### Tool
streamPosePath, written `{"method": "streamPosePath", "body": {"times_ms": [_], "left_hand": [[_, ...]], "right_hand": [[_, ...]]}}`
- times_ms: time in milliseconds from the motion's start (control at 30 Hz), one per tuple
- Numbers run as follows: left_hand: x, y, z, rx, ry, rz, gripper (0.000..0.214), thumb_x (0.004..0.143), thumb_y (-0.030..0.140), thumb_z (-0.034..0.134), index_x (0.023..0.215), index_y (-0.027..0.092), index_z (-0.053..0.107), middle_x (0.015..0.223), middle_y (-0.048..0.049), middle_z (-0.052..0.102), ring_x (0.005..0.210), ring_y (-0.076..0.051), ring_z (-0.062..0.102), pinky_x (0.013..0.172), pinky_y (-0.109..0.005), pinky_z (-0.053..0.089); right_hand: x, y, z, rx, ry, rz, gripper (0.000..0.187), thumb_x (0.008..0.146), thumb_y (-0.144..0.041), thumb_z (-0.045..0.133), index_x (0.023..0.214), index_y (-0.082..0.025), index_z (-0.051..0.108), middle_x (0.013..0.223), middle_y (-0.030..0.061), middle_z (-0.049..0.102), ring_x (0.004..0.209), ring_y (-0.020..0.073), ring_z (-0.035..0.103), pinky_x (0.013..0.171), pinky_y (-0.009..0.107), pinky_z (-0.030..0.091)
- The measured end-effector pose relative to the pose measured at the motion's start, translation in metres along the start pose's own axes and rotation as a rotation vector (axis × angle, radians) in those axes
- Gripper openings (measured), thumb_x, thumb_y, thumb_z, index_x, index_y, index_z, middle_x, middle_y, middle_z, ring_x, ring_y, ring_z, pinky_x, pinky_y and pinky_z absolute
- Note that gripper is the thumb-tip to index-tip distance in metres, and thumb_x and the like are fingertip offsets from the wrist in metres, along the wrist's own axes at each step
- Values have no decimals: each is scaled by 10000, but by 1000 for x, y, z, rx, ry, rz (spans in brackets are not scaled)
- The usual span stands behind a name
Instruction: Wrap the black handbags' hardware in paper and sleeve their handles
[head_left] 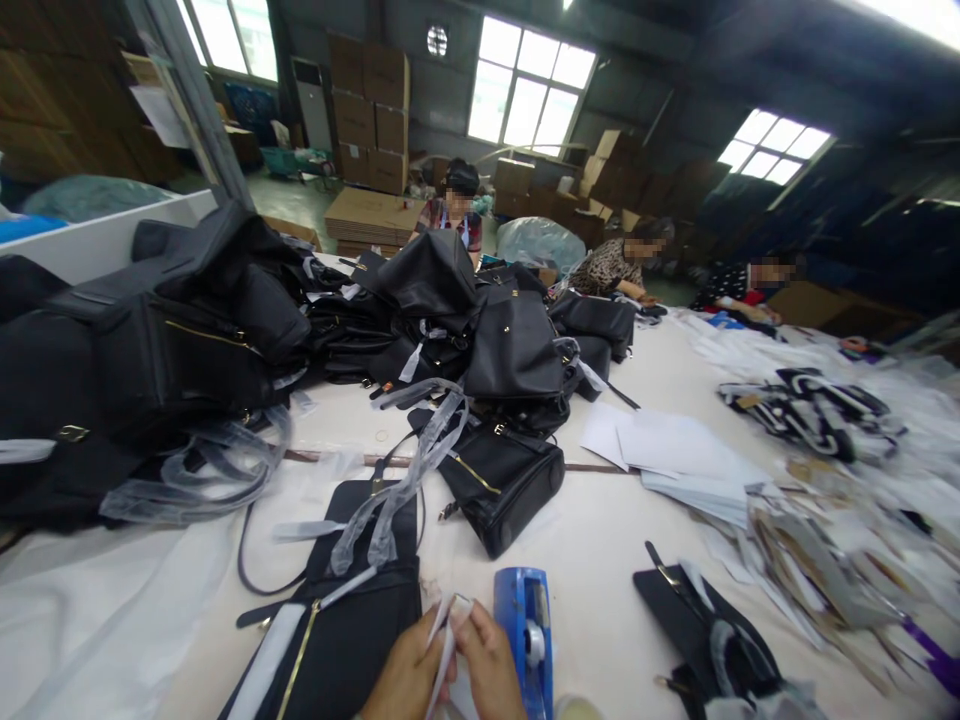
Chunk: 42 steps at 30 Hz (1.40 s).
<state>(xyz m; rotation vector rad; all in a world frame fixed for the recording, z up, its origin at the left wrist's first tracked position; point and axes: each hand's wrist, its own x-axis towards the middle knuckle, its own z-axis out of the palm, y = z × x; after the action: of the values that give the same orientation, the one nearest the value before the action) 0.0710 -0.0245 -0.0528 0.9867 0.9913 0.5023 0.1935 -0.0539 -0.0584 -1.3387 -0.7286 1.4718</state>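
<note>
At the bottom middle, my left hand (pixel 406 668) and my right hand (pixel 487 663) are close together. Both pinch a thin white sheet (pixel 442 668), folded or bunched between the fingers; whether it is paper or plastic I cannot tell. Just right of my right hand stands a blue tape dispenser (pixel 513 610) with a roll in it. A black backpack (pixel 349 635) with a gold zip lies flat beside my left hand, white wrap along its zip. Clear plastic-wrapped straps (pixel 409 490) trail over its upper end.
Black bags (pixel 517 345) are heaped across the table, with a large pile (pixel 142 360) at left. A smaller black piece (pixel 705 625), white sheets (pixel 675 450) and paper scraps (pixel 817 570) lie to the right. Several people work at the far side. Cartons (pixel 371 110) are stacked behind.
</note>
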Motion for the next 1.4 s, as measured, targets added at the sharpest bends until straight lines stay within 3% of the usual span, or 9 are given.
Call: {"method": "streamPosePath", "body": {"times_ms": [133,333,567,700,800,900,1100,1300,1400], "left_hand": [[-7,8,-5,-144,-100,8,569,775,621,505,999,124,667,744,-82,668,708,-219,597,651,-288,472],[-11,5,9,88,195,131,530,754,621,532,1006,173,662,740,-56,650,681,-214,566,658,-279,457],[-10,5,1,99,-30,57,520,858,570,400,954,119,641,618,14,512,500,-112,432,478,-222,337],[-12,4,4,304,-39,123,473,914,474,324,1027,139,637,639,-11,586,519,-131,510,507,-233,402],[-11,-8,11,642,94,267,434,921,308,292,1268,144,495,947,-120,703,808,-212,660,710,-299,509],[-8,-22,16,932,217,360,490,876,156,271,1348,76,375,1245,-213,595,1083,-243,614,878,-356,503],[-7,-33,19,1243,298,580,604,784,-17,307,1377,101,325,1226,-172,623,1066,-218,633,852,-311,538],[-8,-34,21,1434,278,765,862,723,-119,284,1453,122,-105,1299,-215,552,1153,-233,573,853,-272,538],[-9,-31,21,1435,239,773,903,698,-138,267,1439,158,-156,1333,-204,525,1171,-224,559,856,-263,537]], "right_hand": [[2,-7,-2,-81,-14,-20,375,816,-532,554,759,-161,571,516,-68,423,431,70,392,412,178,312],[2,-19,8,-323,180,-83,323,829,-479,538,686,-190,558,553,-47,488,492,102,460,452,193,361],[-2,-35,-23,-182,-74,4,328,768,-481,630,830,-160,647,656,-15,547,535,98,475,497,204,384],[-6,-26,-25,-228,31,-10,329,793,-485,598,782,-157,616,545,-45,501,467,92,464,482,207,372],[-5,-20,-21,-311,142,-29,269,802,-418,579,703,-167,574,502,-51,500,423,92,453,439,206,343],[-3,-16,-17,-314,214,-20,192,767,-320,577,649,-177,529,475,-64,481,381,83,425,394,201,305],[-2,-13,-12,9,319,110,125,655,-243,609,626,-179,505,416,-79,481,337,71,423,366,181,315],[-9,-12,-18,208,304,210,228,640,-326,674,630,-175,503,420,-67,500,340,64,437,386,183,379],[-14,-10,-21,301,275,221,290,623,-367,723,662,-173,510,455,-70,510,374,57,463,430,187,427]]}}
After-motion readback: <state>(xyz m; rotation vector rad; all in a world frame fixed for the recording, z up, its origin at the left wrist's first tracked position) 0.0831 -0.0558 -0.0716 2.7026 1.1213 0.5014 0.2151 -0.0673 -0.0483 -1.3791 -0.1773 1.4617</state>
